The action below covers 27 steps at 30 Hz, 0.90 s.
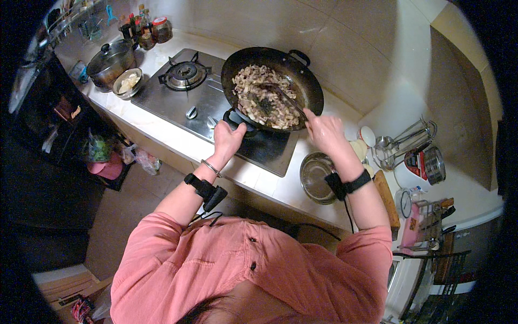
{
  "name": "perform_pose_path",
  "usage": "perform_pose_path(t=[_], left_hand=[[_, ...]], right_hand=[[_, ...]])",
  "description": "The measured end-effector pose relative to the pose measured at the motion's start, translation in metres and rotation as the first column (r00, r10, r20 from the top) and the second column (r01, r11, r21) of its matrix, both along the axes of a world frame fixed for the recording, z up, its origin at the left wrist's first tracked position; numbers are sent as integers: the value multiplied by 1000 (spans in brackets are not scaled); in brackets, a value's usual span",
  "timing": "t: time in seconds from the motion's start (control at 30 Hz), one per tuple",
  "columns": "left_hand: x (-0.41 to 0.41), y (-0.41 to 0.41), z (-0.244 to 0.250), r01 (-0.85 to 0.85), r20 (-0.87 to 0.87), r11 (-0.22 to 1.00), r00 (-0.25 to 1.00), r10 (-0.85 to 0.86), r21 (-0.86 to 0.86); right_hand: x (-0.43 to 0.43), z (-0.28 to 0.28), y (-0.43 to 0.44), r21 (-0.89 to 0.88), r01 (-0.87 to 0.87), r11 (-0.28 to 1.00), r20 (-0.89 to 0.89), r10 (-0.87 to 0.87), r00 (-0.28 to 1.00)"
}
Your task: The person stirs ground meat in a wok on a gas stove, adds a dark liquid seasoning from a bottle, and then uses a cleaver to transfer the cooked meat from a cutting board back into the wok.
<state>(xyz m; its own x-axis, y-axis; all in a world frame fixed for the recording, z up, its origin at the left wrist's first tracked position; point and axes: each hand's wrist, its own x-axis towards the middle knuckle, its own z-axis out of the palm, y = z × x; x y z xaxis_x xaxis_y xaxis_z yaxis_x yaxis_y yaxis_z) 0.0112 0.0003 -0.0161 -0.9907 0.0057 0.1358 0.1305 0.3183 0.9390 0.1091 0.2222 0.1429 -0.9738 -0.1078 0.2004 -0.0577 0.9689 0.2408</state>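
Observation:
A dark two-handled wok sits over the right side of the gas stove, tilted slightly. My left hand grips its near handle, with a dark cloth or pad partly visible there. Chopped, pale and brownish food pieces lie inside, along with a small dark green patch. In my right hand is the handle of a dark spatula or spoon, its far end among the food. The kind of tool end is hidden by the food.
An unused burner is left of the wok. Beyond it stand a lidded pot, a bowl of pale pieces and a red-lidded jar. At right are a metal bowl, a wooden board and a knife rack.

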Motion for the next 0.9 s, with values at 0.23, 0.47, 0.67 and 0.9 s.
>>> perform_pose_path(t=[0.23,0.47,0.67,0.9], left_hand=[[1,-3,5,-40,-17,998,999,39,-40],[-1,-4,0,-89,-78,996,993,89,-8],[3,-1,9,20,45,1000,999,-20,20],[8,-31,8,89,207,983,971,-122,161]], right_hand=[[68,35,13,4,52,999,-26,-52,998],[75,-25,18,1,35,999,-101,-35,994],[53,-61,9,-496,185,848,-105,-269,957],[62,-68,7,-727,175,664,-99,-353,930]])
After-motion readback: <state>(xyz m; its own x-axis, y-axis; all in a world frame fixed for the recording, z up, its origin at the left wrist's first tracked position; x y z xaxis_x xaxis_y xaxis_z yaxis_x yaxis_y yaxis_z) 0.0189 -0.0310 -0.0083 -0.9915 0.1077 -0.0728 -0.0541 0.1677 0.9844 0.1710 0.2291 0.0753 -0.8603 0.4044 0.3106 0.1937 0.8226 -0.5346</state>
